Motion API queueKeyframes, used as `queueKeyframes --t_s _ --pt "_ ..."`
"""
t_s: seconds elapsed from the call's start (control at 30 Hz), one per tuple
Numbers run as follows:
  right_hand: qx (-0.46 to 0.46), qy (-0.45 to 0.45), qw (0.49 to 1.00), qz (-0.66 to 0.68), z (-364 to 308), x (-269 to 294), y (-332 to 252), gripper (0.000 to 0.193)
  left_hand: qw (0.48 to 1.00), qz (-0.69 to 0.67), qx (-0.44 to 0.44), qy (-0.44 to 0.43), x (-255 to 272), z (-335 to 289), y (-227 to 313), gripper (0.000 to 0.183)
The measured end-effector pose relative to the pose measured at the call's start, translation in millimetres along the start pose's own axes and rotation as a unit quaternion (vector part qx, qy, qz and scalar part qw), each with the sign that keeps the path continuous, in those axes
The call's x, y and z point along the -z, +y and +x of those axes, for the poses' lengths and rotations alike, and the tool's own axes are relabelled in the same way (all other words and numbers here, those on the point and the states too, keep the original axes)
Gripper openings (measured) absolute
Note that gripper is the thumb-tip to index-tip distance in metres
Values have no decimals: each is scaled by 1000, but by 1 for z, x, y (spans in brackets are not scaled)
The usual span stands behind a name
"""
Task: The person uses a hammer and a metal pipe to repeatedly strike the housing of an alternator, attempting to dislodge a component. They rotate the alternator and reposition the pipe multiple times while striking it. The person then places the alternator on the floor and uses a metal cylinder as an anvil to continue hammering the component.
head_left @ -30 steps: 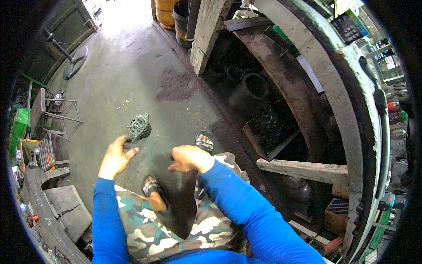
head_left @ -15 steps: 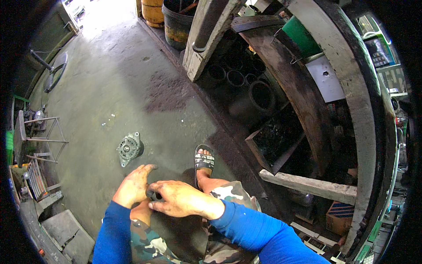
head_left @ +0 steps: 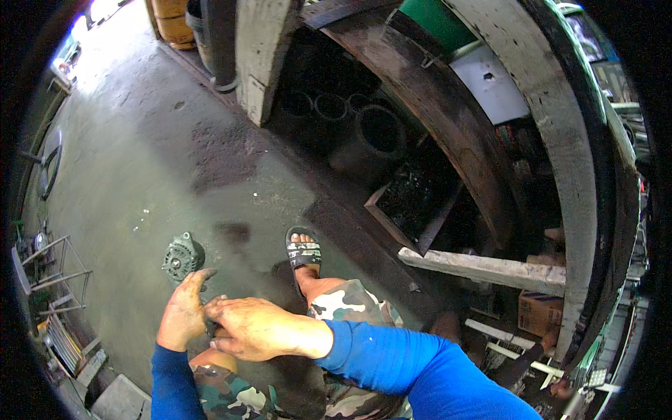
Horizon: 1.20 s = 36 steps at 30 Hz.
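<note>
A grey metal alternator (head_left: 183, 256) lies on the concrete floor, just beyond my left hand (head_left: 182, 312). The fingers of that hand are stretched out toward the alternator, with the palm turned to my other hand. My right hand (head_left: 262, 327) reaches across from the right, its fingers curled and pressed near the left palm. A small dark thing shows between the two hands, mostly covered by the right fingers; its kind cannot be made out. Both hands are above my knee in camouflage shorts (head_left: 234, 392).
My sandalled foot (head_left: 304, 250) stands on the floor. To the right, a timber frame (head_left: 483, 271) borders a dark recess with hollow cylinders (head_left: 379, 129) and a tray (head_left: 402, 217). A metal stool frame (head_left: 59, 269) and a steering wheel (head_left: 49, 168) are at left. A cardboard box (head_left: 539, 312) sits lower right.
The view has swung to the right, so the floor and alternator appear farther left. My hands stay together; the dark thing in the right hand is more covered now.
</note>
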State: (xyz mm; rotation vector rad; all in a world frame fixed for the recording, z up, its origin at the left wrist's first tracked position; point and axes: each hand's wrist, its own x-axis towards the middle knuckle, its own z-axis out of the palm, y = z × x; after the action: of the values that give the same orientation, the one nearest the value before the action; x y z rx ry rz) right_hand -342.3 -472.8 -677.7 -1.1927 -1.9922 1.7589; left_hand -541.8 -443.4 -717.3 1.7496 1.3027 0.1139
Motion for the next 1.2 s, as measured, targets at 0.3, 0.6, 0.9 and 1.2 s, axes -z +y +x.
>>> queueKeyframes --t_s 0.3,0.6,0.9,1.2 --pt "12 9 999 35 -20 11 -3 42 1000 -5 13 -9 -12 4 0 55" --pt "38 153 987 -42 -44 86 31 55 998 48 23 -17 -14 24 20 57" --pt "-385 356 751 -402 -16 271 237 77 992 53 67 -90 -11 27 18 60" --pt "-302 136 794 -510 -119 334 262 43 996 -24 70 -44 4 9 12 59"
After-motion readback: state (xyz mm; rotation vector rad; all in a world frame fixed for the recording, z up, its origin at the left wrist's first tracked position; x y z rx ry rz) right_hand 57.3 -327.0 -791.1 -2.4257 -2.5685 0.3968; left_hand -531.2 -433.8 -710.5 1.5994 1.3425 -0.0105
